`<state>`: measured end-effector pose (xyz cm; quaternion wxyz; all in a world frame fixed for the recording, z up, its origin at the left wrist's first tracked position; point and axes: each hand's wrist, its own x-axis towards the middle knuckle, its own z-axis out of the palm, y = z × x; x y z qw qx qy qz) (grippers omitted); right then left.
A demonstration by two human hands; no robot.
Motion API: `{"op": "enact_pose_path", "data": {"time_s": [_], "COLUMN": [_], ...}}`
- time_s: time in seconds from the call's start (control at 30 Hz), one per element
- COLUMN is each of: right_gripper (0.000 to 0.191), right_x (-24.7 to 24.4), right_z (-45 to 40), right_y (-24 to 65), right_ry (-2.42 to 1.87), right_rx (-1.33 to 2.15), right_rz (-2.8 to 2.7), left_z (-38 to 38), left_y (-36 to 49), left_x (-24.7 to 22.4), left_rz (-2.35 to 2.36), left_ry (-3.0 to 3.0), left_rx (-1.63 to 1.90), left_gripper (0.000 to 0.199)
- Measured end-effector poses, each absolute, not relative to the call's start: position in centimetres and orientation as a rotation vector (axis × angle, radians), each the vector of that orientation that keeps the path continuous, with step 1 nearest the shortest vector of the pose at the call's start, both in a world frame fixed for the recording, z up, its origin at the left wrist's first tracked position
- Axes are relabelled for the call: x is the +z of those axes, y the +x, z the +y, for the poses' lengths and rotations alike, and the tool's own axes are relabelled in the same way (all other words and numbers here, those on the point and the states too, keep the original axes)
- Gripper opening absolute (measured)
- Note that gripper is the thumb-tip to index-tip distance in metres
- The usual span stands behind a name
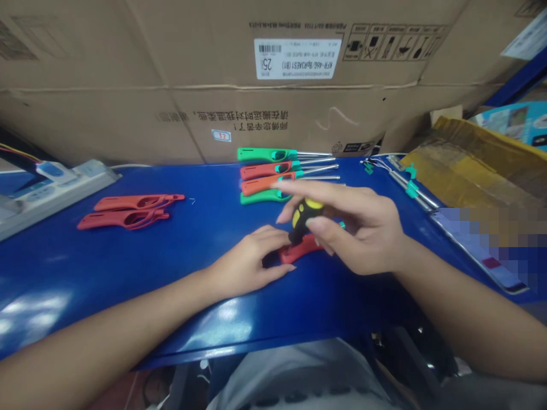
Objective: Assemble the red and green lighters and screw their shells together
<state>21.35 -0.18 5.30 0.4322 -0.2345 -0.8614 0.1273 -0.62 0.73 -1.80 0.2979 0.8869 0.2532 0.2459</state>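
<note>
Two bare hands work close together near the middle of a blue tabletop (128, 285). The right hand (354, 230) is closed in a pinch around a small screwdriver (304, 219) with a black and yellow handle, thumb and fingers wrapped about the handle. Its lower end points down onto a red plastic lighter body (301, 249), though the tip itself is hidden. The left hand (252, 262) curves over the left end of that red piece, with its fingers gripping it against the tabletop. A small teal part (342, 225) shows just past the right hand's fingers.

Just beyond the hands, toward the far edge, four utility lighters lie side by side: green (265, 154), red (265, 169), orange-red (258, 184) and green (258, 197). Their metal nozzles point right. Farther left, two red lighter shells (128, 210) lie together, with a tiny metal pin (192, 200) just beside them.

A white power strip (55, 188) sits at the left edge, with colored wires (17, 152) above it. Along the right edge lie thin metal rods with teal fittings (412, 188). A yellow-brown package (465, 171) is beyond them, and a pixelated, unreadable object (482, 245) lies near the corner. Large cardboard boxes (213, 74) are stacked behind the far edge.
</note>
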Motion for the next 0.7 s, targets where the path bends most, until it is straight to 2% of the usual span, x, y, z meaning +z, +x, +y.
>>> {"op": "enact_pose_path", "data": {"time_s": [0.13,0.2,0.33,0.53,0.7], "right_gripper": [0.026,0.032,0.042,0.031,0.041], "right_x": [5.13,5.01,5.21,4.79,4.38], "right_z": [-0.24,-0.3,-0.16,0.34,0.37], "right_y": [21.46,21.45,21.41,21.68,21.57], "right_ry": [-0.551,-0.586,-0.634,-0.557,-0.646], "right_rx": [-0.125,-0.051,0.362,-0.065,0.272], "right_rz": [-2.102,-2.115,-2.159,-2.051,-2.076], "left_z": [0.73,0.75,0.81,0.8,0.71], "left_y": [-0.58,-0.55,-0.57,-0.66,-0.58], "left_x": [-1.76,-1.72,-1.8,-2.01,-1.74], "left_rz": [0.657,0.663,0.669,0.654,0.682], "left_ry": [2.358,2.353,2.361,2.347,2.359], "left_rx": [0.666,0.645,0.632,0.668,0.66], "left_gripper": [0.026,0.027,0.029,0.035,0.04]}}
